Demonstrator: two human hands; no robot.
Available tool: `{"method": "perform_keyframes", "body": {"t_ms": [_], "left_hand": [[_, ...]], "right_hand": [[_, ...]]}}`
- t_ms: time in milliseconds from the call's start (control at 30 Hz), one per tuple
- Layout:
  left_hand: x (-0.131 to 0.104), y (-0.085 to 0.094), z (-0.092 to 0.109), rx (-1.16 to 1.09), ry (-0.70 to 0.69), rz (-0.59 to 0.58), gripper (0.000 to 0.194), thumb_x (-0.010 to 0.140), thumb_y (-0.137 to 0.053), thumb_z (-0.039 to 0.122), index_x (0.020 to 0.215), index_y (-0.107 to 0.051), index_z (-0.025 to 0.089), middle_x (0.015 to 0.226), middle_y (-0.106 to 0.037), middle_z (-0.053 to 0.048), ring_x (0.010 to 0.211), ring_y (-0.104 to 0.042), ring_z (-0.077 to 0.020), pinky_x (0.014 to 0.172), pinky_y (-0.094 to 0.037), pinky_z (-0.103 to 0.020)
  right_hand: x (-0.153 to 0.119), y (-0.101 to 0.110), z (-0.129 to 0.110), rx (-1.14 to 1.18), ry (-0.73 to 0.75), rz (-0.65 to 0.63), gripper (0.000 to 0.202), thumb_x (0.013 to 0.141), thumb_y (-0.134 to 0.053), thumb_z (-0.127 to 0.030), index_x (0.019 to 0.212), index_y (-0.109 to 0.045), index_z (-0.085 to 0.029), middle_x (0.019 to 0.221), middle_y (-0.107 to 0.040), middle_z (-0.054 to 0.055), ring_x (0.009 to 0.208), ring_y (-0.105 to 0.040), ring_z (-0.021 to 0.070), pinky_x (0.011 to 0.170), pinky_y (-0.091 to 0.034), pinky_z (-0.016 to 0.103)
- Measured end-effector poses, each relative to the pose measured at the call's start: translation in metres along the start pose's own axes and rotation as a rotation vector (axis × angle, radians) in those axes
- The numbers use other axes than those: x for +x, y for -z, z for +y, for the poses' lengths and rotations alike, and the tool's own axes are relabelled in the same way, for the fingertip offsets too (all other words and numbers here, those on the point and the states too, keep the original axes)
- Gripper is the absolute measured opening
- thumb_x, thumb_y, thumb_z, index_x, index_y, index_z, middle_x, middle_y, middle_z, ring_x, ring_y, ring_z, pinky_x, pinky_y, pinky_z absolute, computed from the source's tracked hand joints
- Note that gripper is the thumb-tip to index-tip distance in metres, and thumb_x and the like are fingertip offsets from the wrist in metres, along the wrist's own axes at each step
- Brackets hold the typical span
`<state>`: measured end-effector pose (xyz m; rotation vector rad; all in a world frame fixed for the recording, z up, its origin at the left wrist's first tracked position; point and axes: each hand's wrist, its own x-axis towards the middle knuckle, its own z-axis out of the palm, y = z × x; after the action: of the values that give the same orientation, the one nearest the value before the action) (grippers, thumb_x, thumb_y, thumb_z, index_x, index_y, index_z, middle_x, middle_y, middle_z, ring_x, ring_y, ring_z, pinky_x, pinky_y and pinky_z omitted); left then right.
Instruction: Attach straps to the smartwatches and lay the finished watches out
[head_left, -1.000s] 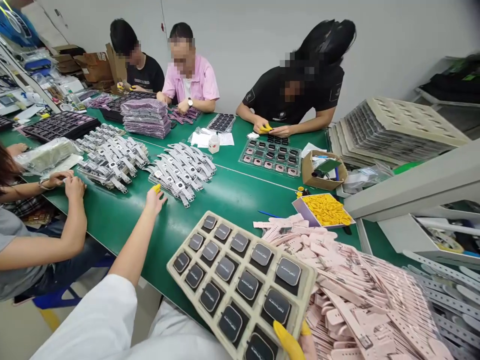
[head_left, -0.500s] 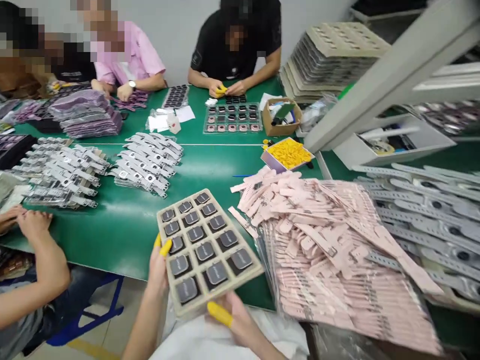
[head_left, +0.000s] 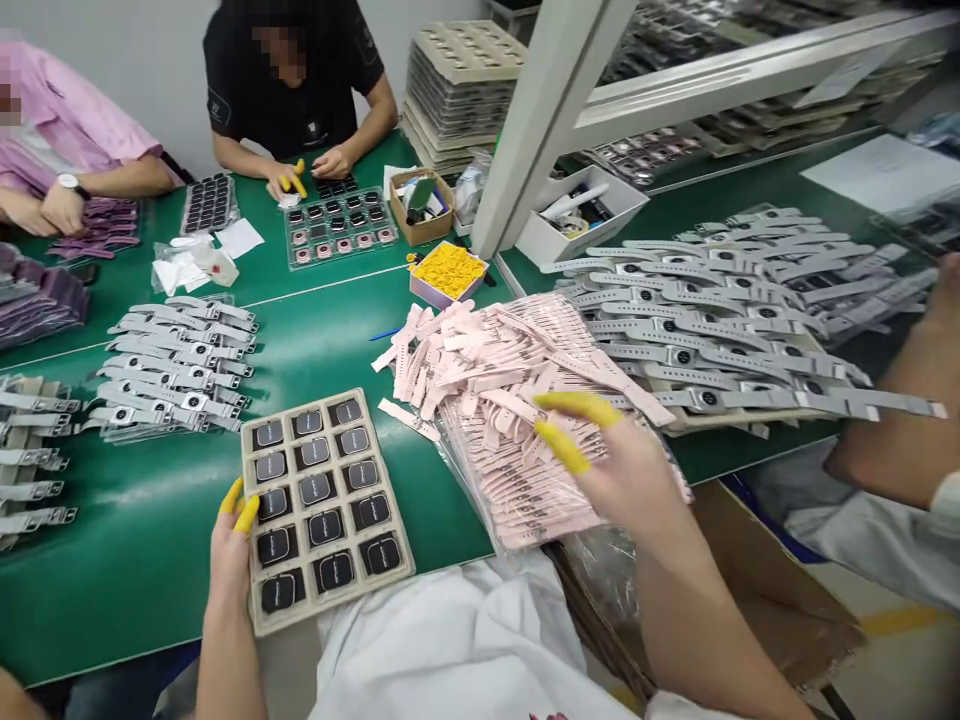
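Observation:
A beige tray with rows of dark square watch faces lies at the table's front edge. My left hand, yellow covers on two fingertips, grips the tray's left edge. Over the pile of pale pink watch straps, my right hand is raised with its yellow-covered thumb and forefinger apart and nothing between them. Clear plastic lies around the stacked pink straps beneath it.
White-strapped watches lie in a stack at left and a large pile at right. Beyond are a box of yellow finger covers, a post and a person in black. Another person's arm is at right.
The view has swung right. My right hand has let go of the tray and moved right, over the pink straps. The tray sits lower and flatter, my left hand still on it.

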<state>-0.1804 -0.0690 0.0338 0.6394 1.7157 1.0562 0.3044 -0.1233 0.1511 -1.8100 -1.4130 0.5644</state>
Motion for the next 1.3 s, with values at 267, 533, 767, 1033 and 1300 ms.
{"method": "perform_keyframes", "body": {"t_ms": [267,533,767,1033,1300], "left_hand": [[-0.014,0.001,0.031,0.539,-0.347,0.032,0.079,0.087,-0.069,0.052,0.157,-0.042,0.027,0.161,-0.046,-0.012,0.153,-0.039,-0.0387,0.128,-0.028,-0.059],[-0.022,-0.036,0.057,0.873,-0.697,-0.26,0.055,0.099,-0.052,0.048,0.15,-0.052,0.025,0.156,-0.051,-0.013,0.147,-0.046,-0.0351,0.122,-0.041,-0.054],[-0.006,-0.089,0.056,0.964,-0.86,-0.467,0.048,0.101,-0.049,0.041,0.145,-0.055,0.023,0.15,-0.056,-0.013,0.146,-0.045,-0.0334,0.122,-0.04,-0.055],[0.007,-0.118,0.063,1.053,-0.954,-0.549,0.041,0.098,-0.051,0.027,0.136,-0.064,0.019,0.14,-0.063,-0.016,0.136,-0.052,-0.0364,0.118,-0.041,-0.057],[0.003,-0.159,0.072,1.491,-1.058,-0.531,0.034,0.1,-0.045,0.014,0.125,-0.068,0.01,0.129,-0.066,-0.021,0.119,-0.054,-0.0355,0.092,-0.049,-0.048]], "right_hand": [[0.058,0.006,0.079,-0.699,-0.085,0.044,0.048,0.099,-0.045,-0.03,0.14,-0.056,-0.007,0.131,-0.063,0.025,0.128,-0.053,0.0404,0.103,-0.048,0.053],[0.049,0.021,0.082,-0.926,-0.366,0.02,0.038,0.099,-0.039,-0.024,0.121,-0.065,-0.007,0.113,-0.062,0.027,0.112,-0.056,0.0418,0.079,-0.051,0.048],[0.047,0.021,0.089,-0.999,-0.426,-0.023,0.034,0.097,-0.04,-0.017,0.115,-0.066,-0.006,0.112,-0.061,0.027,0.11,-0.057,0.0407,0.073,-0.049,0.044],[0.037,0.026,0.094,-0.949,-0.224,-0.14,0.024,0.097,-0.048,-0.032,0.095,-0.066,-0.017,0.097,-0.065,0.022,0.099,-0.059,0.0381,0.065,-0.042,0.042],[0.028,0.014,0.075,-0.876,-0.286,-0.124,0.039,0.105,-0.032,-0.036,0.11,-0.065,-0.017,0.091,-0.067,0.022,0.103,-0.062,0.039,0.058,-0.036,0.042]]}}
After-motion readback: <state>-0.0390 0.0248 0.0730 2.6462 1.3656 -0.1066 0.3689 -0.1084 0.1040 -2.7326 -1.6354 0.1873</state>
